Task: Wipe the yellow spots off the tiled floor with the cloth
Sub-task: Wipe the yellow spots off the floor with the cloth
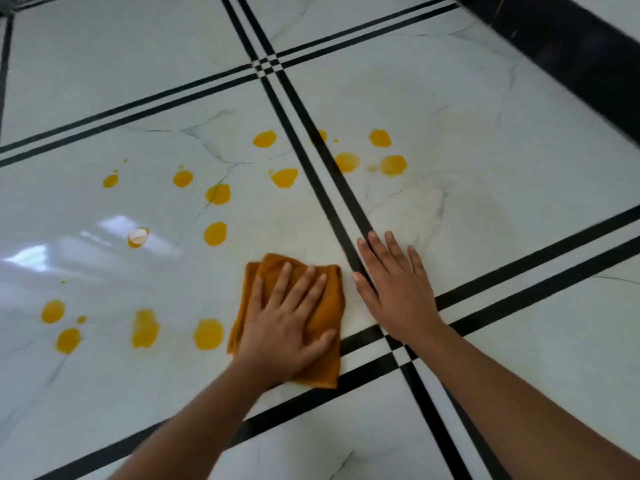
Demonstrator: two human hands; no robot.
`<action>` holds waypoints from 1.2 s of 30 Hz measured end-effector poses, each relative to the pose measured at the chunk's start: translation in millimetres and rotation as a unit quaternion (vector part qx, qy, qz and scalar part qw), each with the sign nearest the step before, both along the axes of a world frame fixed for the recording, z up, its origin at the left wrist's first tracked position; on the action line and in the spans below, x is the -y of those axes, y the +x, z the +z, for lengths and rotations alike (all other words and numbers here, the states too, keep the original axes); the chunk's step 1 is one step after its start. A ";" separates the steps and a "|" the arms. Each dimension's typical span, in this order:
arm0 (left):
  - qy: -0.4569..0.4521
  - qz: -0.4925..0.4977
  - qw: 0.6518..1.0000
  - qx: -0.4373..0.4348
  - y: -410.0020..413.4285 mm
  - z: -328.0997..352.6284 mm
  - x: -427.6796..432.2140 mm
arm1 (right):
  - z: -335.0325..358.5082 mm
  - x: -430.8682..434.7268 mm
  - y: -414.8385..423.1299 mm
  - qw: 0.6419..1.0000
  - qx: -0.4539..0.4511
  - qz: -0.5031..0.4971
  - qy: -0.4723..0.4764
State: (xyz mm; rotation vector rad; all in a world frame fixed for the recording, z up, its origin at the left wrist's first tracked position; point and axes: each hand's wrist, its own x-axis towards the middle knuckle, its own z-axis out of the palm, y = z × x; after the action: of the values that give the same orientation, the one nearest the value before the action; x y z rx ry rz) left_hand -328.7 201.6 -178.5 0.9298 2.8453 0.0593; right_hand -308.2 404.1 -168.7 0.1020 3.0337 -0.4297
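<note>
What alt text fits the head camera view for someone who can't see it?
A person's left hand presses a folded orange cloth flat on a white tiled floor dotted with yellow spots. The right hand rests open on the floor beside it, across a black tile line.

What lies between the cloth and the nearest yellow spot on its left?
Nothing visible. The cloth, under the flat left hand, lies close beside that spot, with only a narrow strip of bare floor between.

Tiled floor [485,140]: glossy, smooth white marble-look tiles w/ grey veining, mirror-like glare at left; black inlay strips [341,188], same sheen. Yellow spots [215,233]: wet-looking, opaque liquid. Cloth [329,306]: matt, soft orange-brown fabric, folded.
</note>
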 end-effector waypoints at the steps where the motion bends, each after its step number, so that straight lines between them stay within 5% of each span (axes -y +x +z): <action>1: 0.002 -0.014 1.000 0.004 -14.3 2.1 12.1 | 0.0 4.9 1.1 1.000 -0.001 0.007 0.001; 5: 0.021 0.219 0.975 0.000 -35.5 4.6 13.8 | -1.8 11.5 1.5 0.999 0.026 0.020 0.023; 10: 0.009 0.164 0.986 0.019 12.1 1.4 16.3 | -1.3 33.0 -6.5 0.999 0.022 0.024 0.022; 16: 0.057 0.287 0.956 0.003 -8.3 -3.0 14.0 | -13.7 42.6 -4.1 1.000 -0.002 0.024 0.015; 22: 0.033 0.203 0.979 0.003 22.4 -2.4 37.9 | -13.4 43.4 -2.5 1.000 -0.009 0.023 0.013; 27: 0.068 0.358 0.931 -0.002 8.7 -2.1 40.8 | -14.8 42.1 -1.5 1.000 -0.012 0.023 0.010; 33: 0.024 0.151 0.988 -0.010 29.6 -2.8 79.5 | -11.2 53.5 1.8 1.000 0.000 0.003 0.010; 36: 0.038 0.319 0.947 -0.012 3.3 -1.7 97.0 | -6.0 75.6 6.1 0.999 0.002 0.032 -0.010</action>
State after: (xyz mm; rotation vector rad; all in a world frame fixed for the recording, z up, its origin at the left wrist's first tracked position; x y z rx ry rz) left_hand -325.4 104.6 -180.2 -0.0186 3.0524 0.2291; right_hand -302.1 328.5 -174.6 0.0030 3.0190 -0.4530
